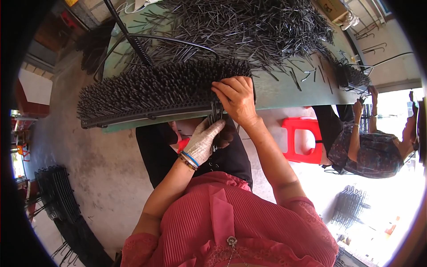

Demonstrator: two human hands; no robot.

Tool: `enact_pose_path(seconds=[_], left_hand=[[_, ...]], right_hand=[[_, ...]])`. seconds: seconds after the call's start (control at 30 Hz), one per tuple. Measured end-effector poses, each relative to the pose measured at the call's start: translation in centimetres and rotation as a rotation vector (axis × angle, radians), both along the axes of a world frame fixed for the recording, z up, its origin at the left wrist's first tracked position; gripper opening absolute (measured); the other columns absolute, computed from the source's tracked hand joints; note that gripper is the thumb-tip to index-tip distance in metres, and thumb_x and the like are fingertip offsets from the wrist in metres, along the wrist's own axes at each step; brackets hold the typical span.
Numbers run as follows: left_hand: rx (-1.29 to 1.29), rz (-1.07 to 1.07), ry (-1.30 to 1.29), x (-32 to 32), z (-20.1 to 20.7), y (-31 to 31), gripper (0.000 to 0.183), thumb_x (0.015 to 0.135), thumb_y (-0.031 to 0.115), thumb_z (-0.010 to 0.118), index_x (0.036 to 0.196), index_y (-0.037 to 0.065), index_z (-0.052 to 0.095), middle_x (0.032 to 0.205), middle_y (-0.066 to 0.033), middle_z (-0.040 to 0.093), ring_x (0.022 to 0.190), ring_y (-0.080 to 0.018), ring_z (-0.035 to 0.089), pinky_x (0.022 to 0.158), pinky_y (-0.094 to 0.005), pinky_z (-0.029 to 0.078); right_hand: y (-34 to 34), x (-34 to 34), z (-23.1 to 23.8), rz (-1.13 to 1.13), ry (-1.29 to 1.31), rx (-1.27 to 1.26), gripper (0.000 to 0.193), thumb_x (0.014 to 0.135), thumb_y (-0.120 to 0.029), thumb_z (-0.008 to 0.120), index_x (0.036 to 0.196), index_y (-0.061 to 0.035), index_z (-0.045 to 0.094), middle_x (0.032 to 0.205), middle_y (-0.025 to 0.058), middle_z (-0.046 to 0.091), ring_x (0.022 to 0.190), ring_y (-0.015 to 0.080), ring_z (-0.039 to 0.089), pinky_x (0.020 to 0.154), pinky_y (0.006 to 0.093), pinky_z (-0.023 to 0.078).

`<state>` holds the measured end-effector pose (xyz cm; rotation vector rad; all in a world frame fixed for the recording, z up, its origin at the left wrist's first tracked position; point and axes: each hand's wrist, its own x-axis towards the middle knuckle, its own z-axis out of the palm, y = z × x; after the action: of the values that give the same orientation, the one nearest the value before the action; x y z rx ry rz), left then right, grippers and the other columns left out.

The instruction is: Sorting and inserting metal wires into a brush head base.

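My left hand (pixel 201 143), in a pale work glove, grips a bundle of thin dark rods (pixel 215 112) standing up from its fingers. Just in front of it is a long black perforated rack (pixel 129 116) at the table's near edge, packed with upright dark rods (pixel 164 84). My bare right hand (pixel 238 99) is at the rack's right end, above the bundle. Its fingers are bent and pressed together over the holes; whatever they pinch is hidden.
A large heap of loose dark rods (pixel 267 31) covers much of the green tabletop (pixel 271 95). A black metal frame (pixel 133 42) rises behind the rack. At right, another person (pixel 367 149) works at a similar rack (pixel 353 78), beside a red stool (pixel 302 153). Black racks (pixel 60 196) lie at lower left.
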<state>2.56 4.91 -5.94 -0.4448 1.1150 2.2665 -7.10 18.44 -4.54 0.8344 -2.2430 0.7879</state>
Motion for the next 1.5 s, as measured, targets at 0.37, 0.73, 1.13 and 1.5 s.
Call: enact_pose_path(seconds=[0.37,0.73,1.13,1.5], left_hand=[[0.045,0.016,0.178,0.1,0.2,0.1,0.025,0.098,0.02,0.055,0.117,0.003,0.057,0.092,-0.0079,0.069,0.075,-0.0162,0.068,0.063,-0.0286,0.055],[0.019,-0.025,0.029,-0.2,0.2,0.6,0.031,0.1,0.02,0.049,0.127,0.004,0.053,0.106,-0.0117,0.068,0.085,-0.0211,0.07,0.066,-0.0311,0.057],[0.038,-0.038,0.007,-0.3,-0.6,-0.2,0.034,0.1,0.019,0.048,0.129,0.003,0.05,0.106,-0.0174,0.068,0.082,-0.022,0.069,0.063,-0.0293,0.057],[0.096,-0.026,0.002,-0.4,-0.5,-0.5,0.034,0.1,0.02,0.049,0.128,0.001,0.049,0.105,-0.0193,0.067,0.082,-0.0233,0.069,0.063,-0.0299,0.058]], right_hand=[[2.0,3.6,2.3,-0.033,-0.855,-0.233,0.026,0.087,-0.019,0.072,0.102,0.0024,0.069,0.093,0.0097,0.071,0.08,0.0127,0.064,0.07,0.0269,0.05],[2.4,0.2,1.7,0.005,-0.71,-0.645,0.019,0.093,-0.011,0.064,0.107,0.0025,0.066,0.094,0.0059,0.07,0.087,0.0088,0.062,0.08,0.0226,0.048],[2.3,-0.5,1.0,0.049,-0.597,-0.525,0.016,0.093,-0.011,0.064,0.104,-0.0005,0.067,0.094,0.0046,0.071,0.089,0.0091,0.062,0.081,0.0236,0.048],[2.2,-0.5,0.7,0.051,-0.433,-0.258,0.017,0.086,-0.008,0.069,0.103,-0.0041,0.07,0.095,0.0063,0.071,0.091,0.0191,0.063,0.086,0.0318,0.045]])
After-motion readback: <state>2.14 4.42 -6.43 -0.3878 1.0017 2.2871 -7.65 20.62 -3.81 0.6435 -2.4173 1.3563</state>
